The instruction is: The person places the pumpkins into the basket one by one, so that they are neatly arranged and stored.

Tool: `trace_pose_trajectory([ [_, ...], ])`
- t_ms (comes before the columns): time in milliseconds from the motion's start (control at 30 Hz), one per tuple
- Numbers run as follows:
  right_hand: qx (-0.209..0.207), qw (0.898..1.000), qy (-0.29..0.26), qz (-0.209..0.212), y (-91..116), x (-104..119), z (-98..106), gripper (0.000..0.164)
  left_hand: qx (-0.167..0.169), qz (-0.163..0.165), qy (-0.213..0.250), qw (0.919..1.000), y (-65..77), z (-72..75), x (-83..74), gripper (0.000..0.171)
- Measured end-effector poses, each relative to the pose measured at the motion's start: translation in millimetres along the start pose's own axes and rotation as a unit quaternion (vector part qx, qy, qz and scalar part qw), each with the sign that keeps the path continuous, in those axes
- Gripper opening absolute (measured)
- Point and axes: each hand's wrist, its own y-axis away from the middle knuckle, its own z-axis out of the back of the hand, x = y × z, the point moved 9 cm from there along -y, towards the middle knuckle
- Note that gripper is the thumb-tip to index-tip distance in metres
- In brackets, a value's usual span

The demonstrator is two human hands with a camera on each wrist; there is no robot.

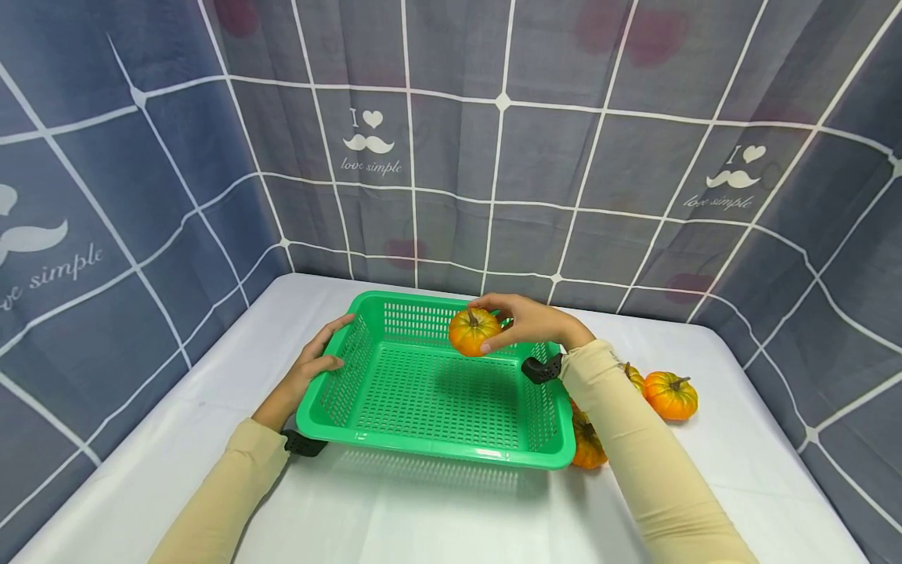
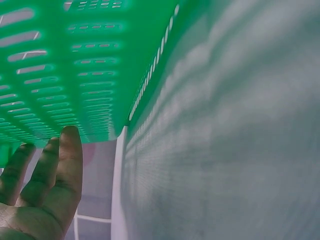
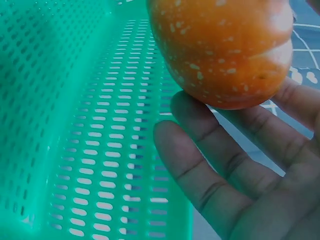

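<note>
A green plastic basket (image 1: 437, 449) with slotted walls shows no contents on its floor. At its left end my left hand (image 1: 310, 368) grips the rim, thumb on top; in the left wrist view the fingers (image 2: 70, 165) lie against the outside of the slotted wall. My right hand (image 1: 524, 319) holds a small orange pumpkin (image 1: 470, 337) over the far right part of the basket, between thumb and fingers, stem upward. In the right wrist view that pumpkin (image 3: 225, 55) is above the basket's inside, and two fingers (image 3: 185, 150) extend beneath it.
Several more small pumpkins are on the white-covered table (image 1: 395, 517) right of the basket: one pumpkin (image 1: 671, 395) in plain sight, another pumpkin (image 1: 588, 446) by the near right corner, others partly behind the right sleeve. A grey checked curtain (image 1: 451, 157) encloses the back and sides.
</note>
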Motion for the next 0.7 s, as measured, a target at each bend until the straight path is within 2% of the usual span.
trace_pose_trajectory([
  [267, 0.004, 0.999, 0.008, -0.034, -14, -5, -9, 0.078, -0.001, 0.0, -0.006, 1.0, -0.1, -0.4, -0.3, 0.077],
  [700, 0.035, 0.998, 0.015, -0.044, -39, -4, -31, 0.079, -0.006, 0.006, -0.039, 0.9992, -0.4, 1.9, 0.1, 0.077],
])
